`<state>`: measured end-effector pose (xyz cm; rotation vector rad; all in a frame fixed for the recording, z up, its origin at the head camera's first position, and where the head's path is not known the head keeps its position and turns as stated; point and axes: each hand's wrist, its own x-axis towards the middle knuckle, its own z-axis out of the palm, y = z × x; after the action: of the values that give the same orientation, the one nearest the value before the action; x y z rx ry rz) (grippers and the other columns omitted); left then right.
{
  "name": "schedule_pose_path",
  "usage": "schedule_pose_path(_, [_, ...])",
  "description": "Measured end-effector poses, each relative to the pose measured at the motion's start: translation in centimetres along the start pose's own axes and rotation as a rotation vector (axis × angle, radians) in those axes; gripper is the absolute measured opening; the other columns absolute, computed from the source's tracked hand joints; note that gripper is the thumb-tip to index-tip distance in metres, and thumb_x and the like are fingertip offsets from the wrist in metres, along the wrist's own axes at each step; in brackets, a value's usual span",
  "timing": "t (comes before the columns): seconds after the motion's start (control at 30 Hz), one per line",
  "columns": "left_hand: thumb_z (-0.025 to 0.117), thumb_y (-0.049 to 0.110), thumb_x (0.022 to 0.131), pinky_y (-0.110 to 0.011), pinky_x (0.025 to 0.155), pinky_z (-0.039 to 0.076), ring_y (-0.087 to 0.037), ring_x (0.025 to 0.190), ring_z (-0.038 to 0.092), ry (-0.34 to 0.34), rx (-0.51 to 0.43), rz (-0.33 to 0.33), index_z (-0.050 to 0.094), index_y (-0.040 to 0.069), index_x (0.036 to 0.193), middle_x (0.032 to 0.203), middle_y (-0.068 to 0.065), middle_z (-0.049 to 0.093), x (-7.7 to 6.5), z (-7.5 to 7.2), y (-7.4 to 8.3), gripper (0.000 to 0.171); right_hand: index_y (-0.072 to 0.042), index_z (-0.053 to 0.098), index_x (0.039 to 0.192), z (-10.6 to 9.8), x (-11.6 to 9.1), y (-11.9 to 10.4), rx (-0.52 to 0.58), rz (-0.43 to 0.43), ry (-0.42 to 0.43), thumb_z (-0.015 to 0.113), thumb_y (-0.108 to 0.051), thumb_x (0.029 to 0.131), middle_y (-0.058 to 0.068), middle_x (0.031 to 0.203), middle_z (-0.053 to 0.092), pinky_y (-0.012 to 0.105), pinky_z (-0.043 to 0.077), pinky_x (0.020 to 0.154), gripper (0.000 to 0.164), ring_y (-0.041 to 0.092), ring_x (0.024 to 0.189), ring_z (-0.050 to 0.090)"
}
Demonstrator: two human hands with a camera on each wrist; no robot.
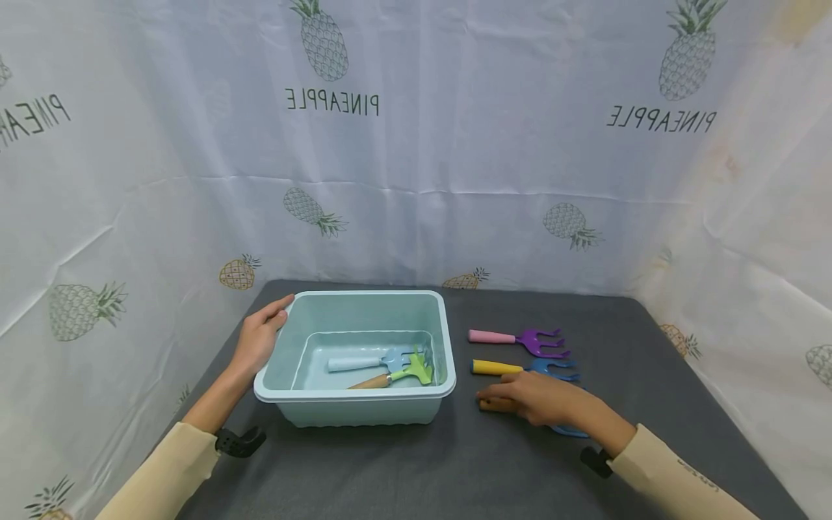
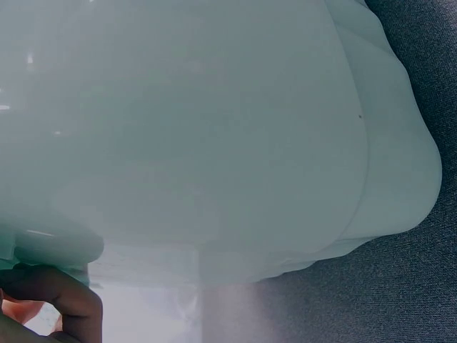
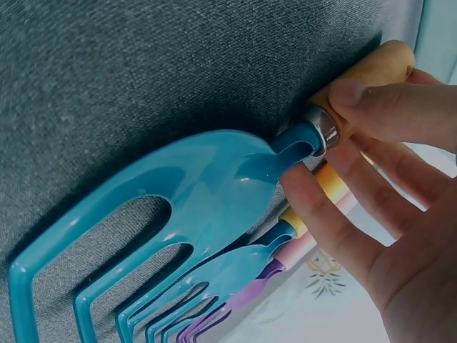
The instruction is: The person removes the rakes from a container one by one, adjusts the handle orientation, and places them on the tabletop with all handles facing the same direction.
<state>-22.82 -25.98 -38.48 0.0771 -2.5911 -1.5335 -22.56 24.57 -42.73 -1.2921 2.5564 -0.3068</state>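
A pale blue-green plastic basin (image 1: 360,413) stands on the dark table, left of centre. My left hand (image 1: 256,339) grips its left rim, with a bent finger (image 2: 80,304) showing in the left wrist view. Inside lie a light blue hand rake (image 1: 356,363) and a green hand rake (image 1: 416,370) with a wooden handle. To the basin's right, my right hand (image 1: 546,397) holds the wooden handle (image 3: 378,71) of a blue hand rake (image 3: 214,164) between thumb and fingers. Its tines point right in the head view, where the hand covers much of it.
Beyond the held rake lie a blue hand rake with a yellow handle (image 1: 497,367) and a purple hand rake with a pink handle (image 1: 492,337). A pineapple-print curtain (image 1: 416,144) hangs behind and along both sides of the table (image 1: 416,477).
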Motion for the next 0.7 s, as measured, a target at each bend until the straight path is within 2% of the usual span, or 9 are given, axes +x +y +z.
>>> schedule_pose_path(0.17, [0.038, 0.021, 0.113, -0.058, 0.124, 0.029, -0.041, 0.154, 0.033, 0.004, 0.002, 0.000, 0.039, 0.007, 0.159, 0.166, -0.019, 0.035, 0.1, 0.1, 0.0, 0.049, -0.029, 0.063, 0.140, 0.0, 0.0, 0.2, 0.027, -0.012, -0.002, 0.064, 0.007, 0.095, -0.004, 0.119, 0.074, 0.019, 0.041, 0.058, 0.057, 0.002, 0.068, 0.048])
schedule_pose_path(0.33, [0.038, 0.022, 0.113, -0.058, 0.124, 0.031, -0.041, 0.153, 0.034, 0.004, 0.006, -0.001, 0.039, 0.007, 0.159, 0.166, -0.019, 0.036, 0.1, 0.1, 0.0, 0.048, -0.027, 0.062, 0.141, -0.5, 0.0, 0.6, 0.063, 0.010, -0.008, 0.067, 0.006, 0.093, -0.007, 0.109, 0.071, 0.022, 0.051, 0.068, 0.059, 0.002, 0.079, 0.057])
schedule_pose_path(0.47, [0.038, 0.022, 0.113, -0.058, 0.124, 0.031, -0.041, 0.154, 0.033, 0.002, 0.005, -0.003, 0.039, 0.008, 0.159, 0.166, -0.019, 0.035, 0.1, 0.1, 0.0, 0.049, -0.023, 0.062, 0.142, -1.7, -0.2, 0.8, 0.068, 0.041, 0.008, 0.067, 0.008, 0.090, -0.005, 0.107, 0.071, 0.027, 0.057, 0.077, 0.061, 0.006, 0.091, 0.065])
schedule_pose_path(0.7, [0.038, 0.022, 0.113, -0.058, 0.124, 0.030, -0.041, 0.154, 0.032, -0.002, -0.008, 0.003, 0.038, 0.007, 0.160, 0.167, -0.018, 0.034, 0.0, 0.0, 0.0, 0.049, -0.014, 0.063, 0.141, -4.8, -0.3, 1.1, 0.079, 0.053, 0.032, 0.064, 0.012, 0.088, 0.005, 0.117, 0.073, 0.024, 0.056, 0.073, 0.059, 0.000, 0.084, 0.062])
